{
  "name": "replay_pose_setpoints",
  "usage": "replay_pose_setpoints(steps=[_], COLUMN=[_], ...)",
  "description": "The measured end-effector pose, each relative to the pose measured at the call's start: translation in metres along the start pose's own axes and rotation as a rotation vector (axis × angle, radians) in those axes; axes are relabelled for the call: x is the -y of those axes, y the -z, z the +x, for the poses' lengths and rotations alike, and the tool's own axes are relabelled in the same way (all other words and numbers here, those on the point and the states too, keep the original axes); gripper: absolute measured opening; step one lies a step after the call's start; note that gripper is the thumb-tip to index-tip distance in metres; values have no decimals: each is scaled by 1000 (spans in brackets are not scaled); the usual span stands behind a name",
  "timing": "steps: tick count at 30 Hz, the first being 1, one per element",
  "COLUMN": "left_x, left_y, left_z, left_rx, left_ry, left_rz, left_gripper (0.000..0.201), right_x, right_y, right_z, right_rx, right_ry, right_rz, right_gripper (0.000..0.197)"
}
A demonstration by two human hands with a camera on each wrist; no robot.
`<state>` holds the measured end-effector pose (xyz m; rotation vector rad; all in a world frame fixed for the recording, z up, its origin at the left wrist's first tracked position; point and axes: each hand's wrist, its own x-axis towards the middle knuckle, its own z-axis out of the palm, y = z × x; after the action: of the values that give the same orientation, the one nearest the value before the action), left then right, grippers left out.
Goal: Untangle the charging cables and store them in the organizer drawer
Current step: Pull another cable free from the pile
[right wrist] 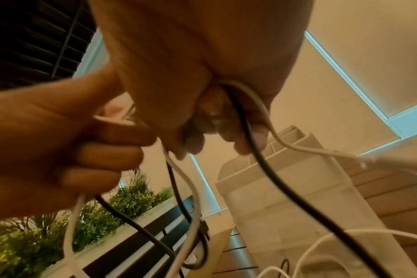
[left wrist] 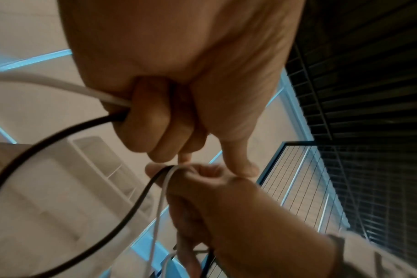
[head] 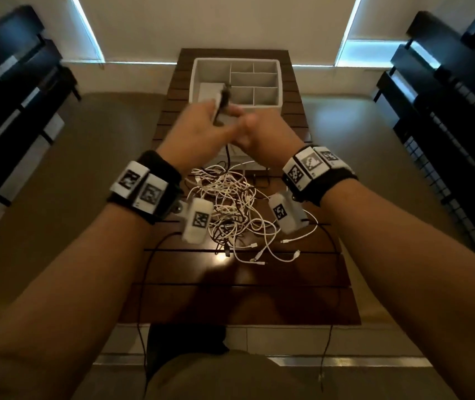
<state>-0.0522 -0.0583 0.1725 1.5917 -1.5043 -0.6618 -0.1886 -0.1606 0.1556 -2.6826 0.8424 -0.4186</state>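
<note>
Both hands clench cables: left hand [head: 201, 127] and right hand [head: 262, 131] each grasp a black cable [left wrist: 136, 205] and a white cable [left wrist: 158, 210], raised above the slatted wooden table [head: 302, 272]. Beneath them lies the tangled pile [head: 239, 209], mid-table; the organizer drawer [head: 279, 82] stands at the far edge.

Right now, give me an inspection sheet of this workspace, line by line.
Surface: dark slatted wooden table.
Job's things: white organizer drawer at the far end, divided into compartments.
Clutter: nothing seen.
Hands: left hand and right hand raised together, each gripping a black cable and a white cable.
Cables: tangled pile of white cables mid-table.
Surroundings: dark benches on both sides; plants.
</note>
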Motion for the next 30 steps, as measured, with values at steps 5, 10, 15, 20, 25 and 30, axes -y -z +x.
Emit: replay_pose_setpoints(steps=[5,10,15,20,25,30], left_x=[34,42,53,47,43,42], left_y=[-15,-21,-19,-2,47,40], left_z=[-2,-11,-15,-15,-20,-39], left_rx=[-20,53,83,-73,-222,-77], left_ry=[68,45,-7,-52,-45,12], left_rz=[45,-3,56,-104,-171,-89], left_gripper=[36,10,20,16,21,23], right_x=[-8,-7,-6,-9,-32,-34], right_y=[-15,-26,-36,-26,5,38], right_z=[-9,-20,-29,-35,-56,-75], right_rx=[-84,-99,-89,-104,-120,131], right_ry=[-178,-149,-123,-94,-170,-122], right_rz=[-50,109,200,286,407,222], right_gripper=[18,15,27,17,38,44])
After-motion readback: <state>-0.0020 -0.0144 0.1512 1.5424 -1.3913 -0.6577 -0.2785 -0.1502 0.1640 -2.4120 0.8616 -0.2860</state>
